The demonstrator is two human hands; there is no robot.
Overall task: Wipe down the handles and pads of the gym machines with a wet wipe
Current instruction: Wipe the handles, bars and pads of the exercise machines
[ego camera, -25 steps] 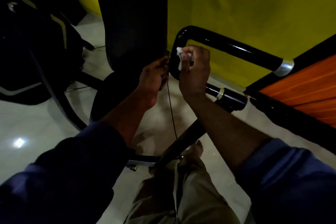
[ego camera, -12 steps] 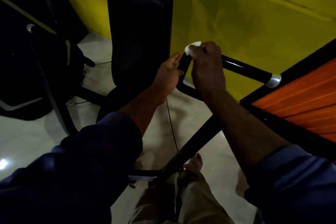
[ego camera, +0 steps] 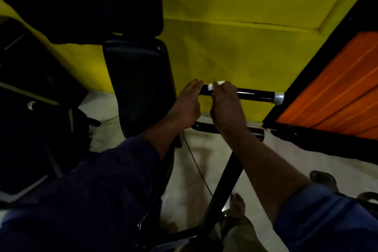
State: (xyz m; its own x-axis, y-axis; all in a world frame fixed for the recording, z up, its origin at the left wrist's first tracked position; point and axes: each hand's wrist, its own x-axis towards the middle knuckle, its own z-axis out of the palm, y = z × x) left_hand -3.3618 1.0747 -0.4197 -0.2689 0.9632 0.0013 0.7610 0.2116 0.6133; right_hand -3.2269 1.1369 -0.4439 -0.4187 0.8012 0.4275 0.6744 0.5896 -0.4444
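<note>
A glossy black handle bar (ego camera: 255, 94) with a silver end cap (ego camera: 278, 98) runs level across the middle of the view. My right hand (ego camera: 225, 106) is closed over its left part, pressing a white wet wipe (ego camera: 214, 86) that peeks out above my fingers. Just to the left, my left hand (ego camera: 188, 106) rests against the bar's bend, fingers extended and flat, holding nothing. A tall black back pad (ego camera: 139, 88) stands upright left of both hands.
A second black bar (ego camera: 253, 132) runs below the handle, joined to a slanted black frame post (ego camera: 225, 186). A yellow wall (ego camera: 245, 26) is behind. An orange panel (ego camera: 337, 92) in a black frame stands right. Dark machines (ego camera: 30, 88) crowd the left. My bare foot (ego camera: 237, 204) is on the pale floor.
My right hand with the wipe has slid from the bar's curved bend up onto its straight top section. My left hand shifted up alongside. The view has tilted upward.
</note>
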